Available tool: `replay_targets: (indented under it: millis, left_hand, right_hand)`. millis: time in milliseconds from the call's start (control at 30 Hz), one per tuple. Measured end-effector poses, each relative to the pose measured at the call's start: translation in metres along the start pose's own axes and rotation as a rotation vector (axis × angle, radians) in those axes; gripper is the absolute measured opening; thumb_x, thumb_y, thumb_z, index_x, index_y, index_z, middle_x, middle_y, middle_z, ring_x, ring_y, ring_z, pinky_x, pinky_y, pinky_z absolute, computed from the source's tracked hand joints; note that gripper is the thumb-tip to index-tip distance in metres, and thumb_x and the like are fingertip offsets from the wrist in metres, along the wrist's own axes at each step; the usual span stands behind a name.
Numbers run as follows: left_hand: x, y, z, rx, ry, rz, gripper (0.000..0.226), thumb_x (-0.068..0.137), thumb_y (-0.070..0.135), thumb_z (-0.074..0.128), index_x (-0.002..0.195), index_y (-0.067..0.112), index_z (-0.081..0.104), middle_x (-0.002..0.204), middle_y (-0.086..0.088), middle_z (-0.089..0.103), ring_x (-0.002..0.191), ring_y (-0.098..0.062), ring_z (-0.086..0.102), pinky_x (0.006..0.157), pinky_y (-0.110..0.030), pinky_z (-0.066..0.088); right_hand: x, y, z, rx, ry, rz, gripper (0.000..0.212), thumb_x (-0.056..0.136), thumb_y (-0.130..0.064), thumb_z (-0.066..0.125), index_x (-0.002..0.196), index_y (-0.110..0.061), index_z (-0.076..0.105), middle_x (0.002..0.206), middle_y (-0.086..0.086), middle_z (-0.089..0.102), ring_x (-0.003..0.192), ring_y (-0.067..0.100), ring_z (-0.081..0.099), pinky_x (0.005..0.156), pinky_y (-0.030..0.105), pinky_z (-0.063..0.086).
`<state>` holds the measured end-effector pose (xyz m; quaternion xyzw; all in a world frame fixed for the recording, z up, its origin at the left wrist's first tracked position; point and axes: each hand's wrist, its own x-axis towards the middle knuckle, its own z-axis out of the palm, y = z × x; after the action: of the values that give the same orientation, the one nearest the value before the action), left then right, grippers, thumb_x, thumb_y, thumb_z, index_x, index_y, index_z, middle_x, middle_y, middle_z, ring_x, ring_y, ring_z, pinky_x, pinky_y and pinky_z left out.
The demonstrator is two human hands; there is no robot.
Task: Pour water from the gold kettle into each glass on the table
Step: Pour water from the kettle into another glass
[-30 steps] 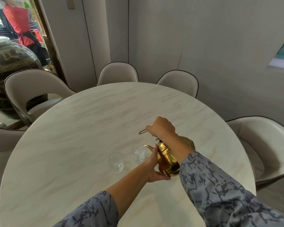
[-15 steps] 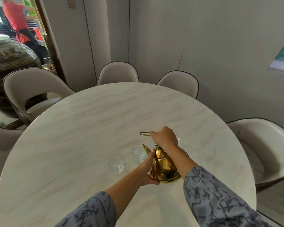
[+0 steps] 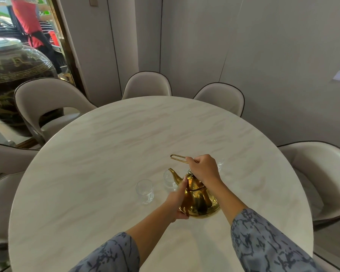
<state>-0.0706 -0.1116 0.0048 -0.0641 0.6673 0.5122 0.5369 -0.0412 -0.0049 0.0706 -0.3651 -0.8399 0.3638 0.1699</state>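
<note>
Pale paneled walls all around, plus a glass door (image 3: pixel 37 46) top left with a big dark patterned jar (image 3: pixel 12 79) just in front of it. Then a round marble-look table (image 3: pixel 110 154) taking up most of the view, ringed by cream upholstered chairs (image 3: pixel 147 85). Sleeves in a blue-grey print coming in from the bottom edge.

Near the table's right-center, sitting upright on the marble: gold kettle (image 3: pixel 199 201), spout aimed up-left. Right hand (image 3: pixel 203 169) closed around the kettle's thin wire handle, right above the lid knob, with the handle's loop end poking out to the left. Left hand (image 3: pixel 176 203) pressed flat-ish against the kettle's left side, fingers wrapped on the body, thumb under near the base.

Three clear glasses: left glass (image 3: pixel 145 191) standing apart from the kettle, middle glass (image 3: pixel 170 179) right behind the spout, far glass (image 3: pixel 220 163) mostly hidden behind the right hand. Can't tell water levels in any of them.
</note>
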Motion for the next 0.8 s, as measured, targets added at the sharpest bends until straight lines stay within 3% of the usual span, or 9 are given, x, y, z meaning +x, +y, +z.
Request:
replay_targets:
  millis: [133,300,500,600,800]
  left_hand:
    - [-0.005,-0.007,-0.008,-0.078,0.017,-0.009,0.112,0.054,0.092,0.051,0.142,0.022,0.042,0.148,-0.010,0.049,0.126,-0.041,0.056,0.086,-0.050,0.060]
    - [-0.019,-0.015,-0.025,-0.176,-0.004,-0.035,0.106,0.062,0.087,0.054,0.145,0.022,0.037,0.152,-0.011,0.043,0.133,-0.042,0.048,0.088,-0.052,0.059]
    - [-0.038,-0.023,-0.043,-0.255,-0.040,-0.081,0.100,0.071,0.080,0.054,0.148,0.020,0.031,0.157,-0.014,0.034,0.138,-0.043,0.041,0.089,-0.049,0.059]
    - [-0.043,-0.026,-0.050,-0.295,-0.081,-0.092,0.101,0.070,0.079,0.057,0.148,0.020,0.032,0.156,-0.015,0.034,0.137,-0.044,0.043,0.082,-0.049,0.062]
    - [-0.057,-0.023,-0.054,-0.367,-0.105,-0.105,0.093,0.076,0.073,0.059,0.146,0.018,0.033,0.157,-0.011,0.031,0.132,-0.045,0.047,0.092,-0.054,0.057]
  right_hand:
    - [-0.002,-0.011,0.006,-0.011,-0.050,-0.063,0.053,0.089,-0.030,0.060,0.042,-0.015,0.041,0.037,-0.006,0.035,0.039,0.013,0.034,0.050,0.028,0.035]
    - [-0.008,-0.030,0.022,-0.064,-0.137,-0.125,0.052,0.091,-0.036,0.062,0.047,-0.012,0.047,0.042,-0.003,0.040,0.042,0.015,0.038,0.052,0.028,0.038]
    - [-0.017,-0.058,0.042,-0.194,-0.194,-0.091,0.048,0.089,-0.032,0.060,0.049,-0.013,0.044,0.043,-0.002,0.039,0.042,0.017,0.037,0.053,0.028,0.036]
    - [-0.020,-0.070,0.050,-0.264,-0.222,-0.059,0.040,0.086,-0.033,0.059,0.055,-0.013,0.046,0.049,-0.001,0.044,0.046,0.018,0.042,0.051,0.024,0.035]
    - [-0.025,-0.091,0.054,-0.377,-0.215,-0.045,0.035,0.083,-0.030,0.058,0.057,-0.014,0.042,0.055,-0.001,0.045,0.048,0.018,0.042,0.048,0.024,0.031]
